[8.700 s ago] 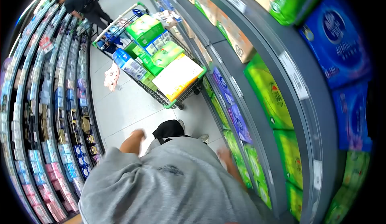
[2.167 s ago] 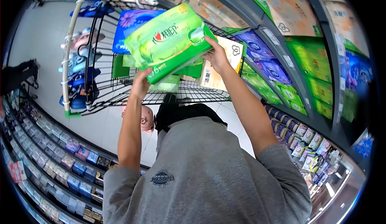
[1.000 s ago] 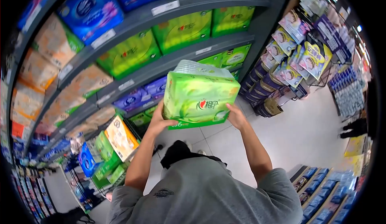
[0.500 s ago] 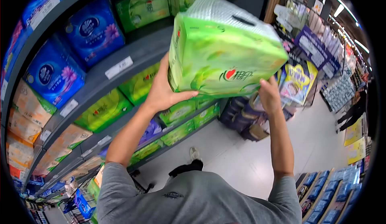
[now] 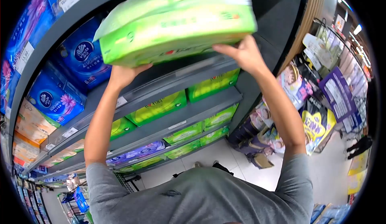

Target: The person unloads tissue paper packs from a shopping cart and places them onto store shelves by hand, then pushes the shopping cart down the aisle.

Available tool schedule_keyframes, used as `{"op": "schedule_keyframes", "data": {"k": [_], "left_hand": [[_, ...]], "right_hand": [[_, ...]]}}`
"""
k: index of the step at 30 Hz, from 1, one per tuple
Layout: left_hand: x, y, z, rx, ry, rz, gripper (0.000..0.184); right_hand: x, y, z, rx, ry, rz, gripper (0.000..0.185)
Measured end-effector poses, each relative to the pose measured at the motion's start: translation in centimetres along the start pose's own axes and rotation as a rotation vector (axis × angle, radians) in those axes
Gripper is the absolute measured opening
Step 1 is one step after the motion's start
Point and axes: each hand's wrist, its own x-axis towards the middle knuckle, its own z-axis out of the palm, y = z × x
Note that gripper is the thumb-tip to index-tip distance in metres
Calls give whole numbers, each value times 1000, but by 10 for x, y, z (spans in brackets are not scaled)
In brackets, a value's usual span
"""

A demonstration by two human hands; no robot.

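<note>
A large green tissue pack [image 5: 177, 27], slightly blurred, is held up between my two hands in front of the shelves. My left hand [image 5: 125, 74] grips its lower left edge, the thumb along the underside. At its lower right corner is my right hand [image 5: 242, 54], thumb and fingers pressed on the pack. Behind and below the pack runs a grey shelf edge [image 5: 173, 79]. Blue tissue packs [image 5: 83, 53] stand on the shelf to the left of it. Green packs [image 5: 213, 85] lie on the shelf below.
The shopping cart [image 5: 69, 206] is at the lower left, partly cut off, with a blue pack inside. A rack of hanging bags [image 5: 317, 123] stands at the right beyond the shelf end. Pale floor tiles [image 5: 209, 155] show below the shelves. A person's dark-clothed legs [image 5: 360, 147] appear far right.
The green pack has been carried from above the cart to the shelves, then raised and moved left with both hands on it. The view has turned toward the shelves.
</note>
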Motion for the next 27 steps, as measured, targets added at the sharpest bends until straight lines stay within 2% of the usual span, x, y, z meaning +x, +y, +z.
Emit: {"op": "schedule_keyframes", "data": {"k": [2, 4, 6, 7, 8, 10, 11, 12, 13, 14, 15, 16, 18, 20, 21, 22, 24, 25, 26, 27], "left_hand": [[-8, -10, -7, -147, -14, -234, 45], [-15, -13, -14, -204, 14, -345, 49], [-11, -12, -20, -235, 13, -392, 52], [-9, -17, -17, -222, 20, -413, 52], [-5, -25, -14, -210, 27, -434, 52], [9, -49, -4, -115, 84, -342, 50], [20, -51, -3, -81, 12, -422, 51], [25, -51, 1, 193, 71, -337, 44], [33, -74, 4, 189, 95, -420, 40], [37, -99, 11, 185, 120, -503, 36], [35, -106, 16, 191, 127, -506, 36], [34, -110, 21, 209, 124, -569, 34], [28, -90, 28, 227, 105, -641, 33], [36, -19, 21, 547, -250, -749, 33], [46, -8, 18, 503, -391, -867, 31], [48, 1, 22, 541, -348, -843, 29], [47, -15, 28, 486, -319, -667, 35], [45, -21, 33, 561, -185, -498, 41], [53, -27, 32, 554, -263, -584, 53], [59, -33, 35, 548, -295, -590, 54]], "right_hand": [[25, 12, 13, 18, -93, -77, 67], [55, 44, 26, -37, -145, -80, 72], [78, 43, 33, -75, -192, -12, 78], [89, 51, 36, -91, -166, -26, 70], [102, 53, 34, -80, -173, -30, 70], [131, 56, 29, -137, -275, 7, 60], [146, 64, 29, -225, -284, 17, 58], [158, 73, 29, -312, -292, 26, 55], [169, 83, 28, -455, -303, -11, 56], [172, 86, 29, -451, -308, -20, 56], [172, 87, 32, -594, -252, 54, 54], [170, 87, 34, -736, -194, 129, 53], [150, 75, 33, -888, -317, 196, 45], [139, 82, 29, -986, -493, 84, 41], [136, 78, 26, -987, -548, 48, 39], [131, 76, 25, -982, -611, 17, 38], [124, 82, 27, -874, -595, -152, 47], [125, 84, 29, -846, -613, -191, 52], [129, 87, 31, -817, -631, -229, 57], [133, 92, 33, -799, -638, -235, 64]]}}
